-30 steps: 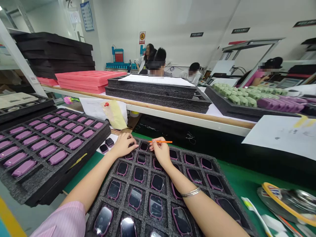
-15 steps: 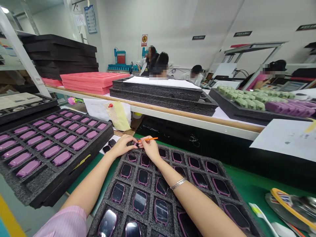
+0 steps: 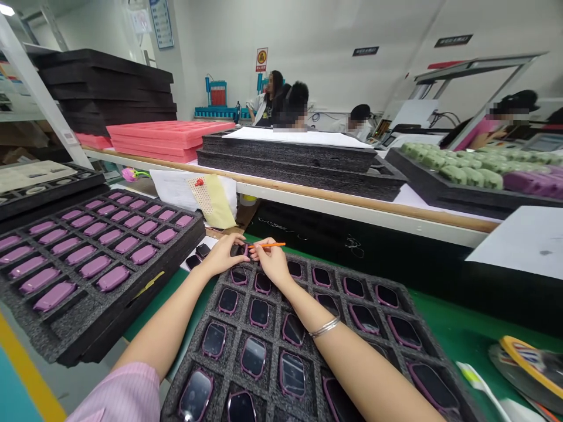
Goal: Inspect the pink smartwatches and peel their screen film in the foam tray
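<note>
Since a second ago, the right hand point(image 3: 271, 262) has been moving left to meet the left hand point(image 3: 225, 254), and the small purple-framed watch body point(image 3: 246, 249) that was sitting in a far-row cell is now showing between the two hands. It is staying just left of the frame's centre, at the far-left corner of the black foam tray point(image 3: 276, 319). The left hand's fingers are curving round it, thumb and forefinger slightly parted with its purple edge between them. The right hand's fingers are pinching closed on a thin bright-orange stick point(image 3: 277, 244), which is pointing right across the fingertips; whether its near end is touching the watch body, I cannot tell. A silver metal bangle point(image 3: 325, 327) is circling the right wrist. Dark-screened watches with purple rims point(image 3: 253, 356) are filling many cells in the lower middle. Left of the left hand, two small black-faced pieces point(image 3: 193, 261) are lying on white paper. A second black foam tray point(image 3: 109, 319) is holding glossy purple rounded cases point(image 3: 113, 278) at the left, while a white toothbrush with yellow-green bristles point(image 3: 482, 384) is resting on the green desk point(image 3: 433, 316) at the lower right.
</note>
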### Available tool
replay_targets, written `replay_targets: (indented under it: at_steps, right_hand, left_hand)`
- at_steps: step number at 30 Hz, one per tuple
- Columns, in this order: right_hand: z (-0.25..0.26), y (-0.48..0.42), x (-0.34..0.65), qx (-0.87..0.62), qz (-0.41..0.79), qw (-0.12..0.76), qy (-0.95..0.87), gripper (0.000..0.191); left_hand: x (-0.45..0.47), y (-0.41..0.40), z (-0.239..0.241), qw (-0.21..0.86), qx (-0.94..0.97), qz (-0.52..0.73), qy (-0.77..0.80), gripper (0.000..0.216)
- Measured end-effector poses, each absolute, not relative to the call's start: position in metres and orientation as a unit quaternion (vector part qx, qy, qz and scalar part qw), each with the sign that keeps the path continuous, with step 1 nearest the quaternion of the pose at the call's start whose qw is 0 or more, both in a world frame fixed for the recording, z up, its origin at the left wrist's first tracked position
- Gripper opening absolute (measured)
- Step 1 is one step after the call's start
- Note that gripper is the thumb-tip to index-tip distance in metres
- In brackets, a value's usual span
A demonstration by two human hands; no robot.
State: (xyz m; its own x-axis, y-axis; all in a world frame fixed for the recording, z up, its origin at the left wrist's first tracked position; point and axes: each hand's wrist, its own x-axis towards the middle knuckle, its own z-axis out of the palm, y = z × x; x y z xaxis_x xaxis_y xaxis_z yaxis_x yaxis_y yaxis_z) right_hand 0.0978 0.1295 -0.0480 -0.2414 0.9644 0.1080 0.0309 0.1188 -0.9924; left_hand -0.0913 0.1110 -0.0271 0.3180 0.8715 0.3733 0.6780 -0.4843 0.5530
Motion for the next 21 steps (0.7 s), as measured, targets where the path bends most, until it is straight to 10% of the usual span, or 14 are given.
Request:
replay_targets:
  at_steps: [11,21]
  right_hand:
    - [-0.002,0.066,0.167,-0.469,0.457,0.381,-0.653,0.028]
    - [0.009,-0.063,0.404,-0.774,0.151,0.201,-0.581,0.035]
  left_hand:
    - [-0.094,0.115,-0.017,0.153,0.801,0.317,0.484,0.057]
    - [-0.072,0.073,0.023,0.169,0.772,0.322,0.521,0.058]
